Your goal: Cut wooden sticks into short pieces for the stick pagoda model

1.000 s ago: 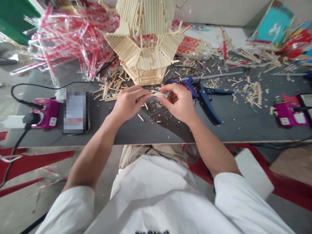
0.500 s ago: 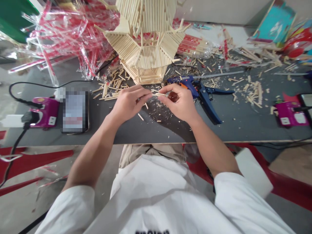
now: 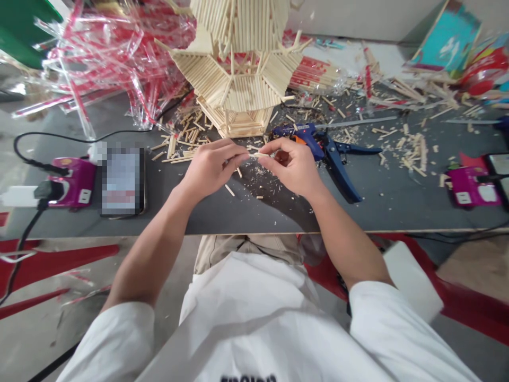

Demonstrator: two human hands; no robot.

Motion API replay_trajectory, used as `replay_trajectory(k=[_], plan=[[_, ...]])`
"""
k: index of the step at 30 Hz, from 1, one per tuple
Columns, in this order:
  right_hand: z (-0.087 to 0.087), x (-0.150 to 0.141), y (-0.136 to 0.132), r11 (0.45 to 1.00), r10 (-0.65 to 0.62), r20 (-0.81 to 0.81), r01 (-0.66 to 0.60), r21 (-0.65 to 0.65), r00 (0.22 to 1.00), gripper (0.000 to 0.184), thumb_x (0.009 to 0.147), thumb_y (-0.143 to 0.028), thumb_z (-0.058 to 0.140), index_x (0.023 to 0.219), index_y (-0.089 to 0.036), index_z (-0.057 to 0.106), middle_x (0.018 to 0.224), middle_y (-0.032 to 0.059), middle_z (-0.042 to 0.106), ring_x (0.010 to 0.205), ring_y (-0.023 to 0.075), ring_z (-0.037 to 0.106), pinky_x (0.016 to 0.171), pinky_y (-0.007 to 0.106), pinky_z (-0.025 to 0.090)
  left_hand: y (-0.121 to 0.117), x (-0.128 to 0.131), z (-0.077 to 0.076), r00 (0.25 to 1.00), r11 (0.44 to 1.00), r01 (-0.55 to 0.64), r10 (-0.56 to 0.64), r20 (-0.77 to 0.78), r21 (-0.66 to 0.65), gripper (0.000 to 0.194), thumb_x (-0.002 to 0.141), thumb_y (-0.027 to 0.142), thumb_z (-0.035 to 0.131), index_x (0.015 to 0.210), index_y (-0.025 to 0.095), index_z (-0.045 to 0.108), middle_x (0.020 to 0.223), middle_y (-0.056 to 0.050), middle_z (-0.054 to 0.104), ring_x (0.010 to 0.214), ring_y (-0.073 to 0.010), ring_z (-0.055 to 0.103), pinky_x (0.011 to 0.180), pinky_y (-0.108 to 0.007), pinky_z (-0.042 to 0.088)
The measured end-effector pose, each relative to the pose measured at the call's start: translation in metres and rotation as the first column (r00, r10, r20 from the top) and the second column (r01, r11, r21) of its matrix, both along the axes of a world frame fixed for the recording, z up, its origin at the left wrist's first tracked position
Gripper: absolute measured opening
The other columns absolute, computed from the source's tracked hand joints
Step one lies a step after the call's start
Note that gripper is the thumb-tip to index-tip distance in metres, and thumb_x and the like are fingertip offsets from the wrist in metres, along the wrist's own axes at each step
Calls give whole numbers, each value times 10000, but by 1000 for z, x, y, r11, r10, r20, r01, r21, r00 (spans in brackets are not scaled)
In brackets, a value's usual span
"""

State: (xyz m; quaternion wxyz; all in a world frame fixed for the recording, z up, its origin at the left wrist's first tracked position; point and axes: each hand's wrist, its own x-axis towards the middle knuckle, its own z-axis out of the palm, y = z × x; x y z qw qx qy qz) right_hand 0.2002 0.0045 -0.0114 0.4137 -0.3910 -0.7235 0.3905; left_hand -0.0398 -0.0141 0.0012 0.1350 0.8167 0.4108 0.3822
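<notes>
Both my hands meet over the dark table, just in front of a pagoda-like model (image 3: 248,93) built of thin wooden sticks. My left hand (image 3: 212,165) is closed, thumb and forefinger pinched at one end of a short wooden stick (image 3: 255,155). The other end sits between the thumb and fingers of my right hand (image 3: 292,167), also closed. Fingertips hide part of the stick, so whether it is one piece or two I cannot tell. Right of my right hand lies a blue glue gun (image 3: 308,132), with blue-handled cutters (image 3: 338,164) beside it.
Loose stick pieces (image 3: 191,130) and shavings litter the table (image 3: 167,215). Red-and-clear plastic wrappers (image 3: 115,63) pile up at the back left. A phone (image 3: 122,181) and a purple power socket (image 3: 73,183) with cables are at left; another purple socket (image 3: 473,185) is at right.
Almost nothing differs. Both hands keep their pinch on the small stick in nearly the same place.
</notes>
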Motion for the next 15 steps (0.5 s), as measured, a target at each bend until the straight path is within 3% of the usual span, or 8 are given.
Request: replay_trajectory(k=[15], plan=[[5, 3, -2, 996, -38, 26, 36, 82, 999, 431, 904, -640, 773, 1074, -247, 726, 885, 8, 686, 640, 121, 536, 636, 307, 502, 0, -1, -2, 998, 999, -43, 43, 54, 16, 229, 1043, 348, 640, 1089, 227, 829, 973, -67, 789, 769, -144, 700, 703, -294, 554]])
